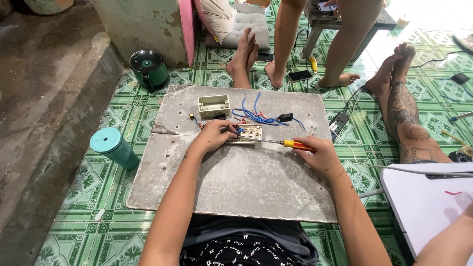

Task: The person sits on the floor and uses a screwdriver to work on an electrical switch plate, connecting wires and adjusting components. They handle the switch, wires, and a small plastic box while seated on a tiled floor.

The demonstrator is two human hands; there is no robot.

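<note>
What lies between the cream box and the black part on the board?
In the head view, loose blue wires lie between the cream box and the black part on the grey board.

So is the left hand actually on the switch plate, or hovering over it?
Touching. The head view shows the left hand resting on the left end of the switch plate, fingers over its edge, with no gap visible between them.
</note>
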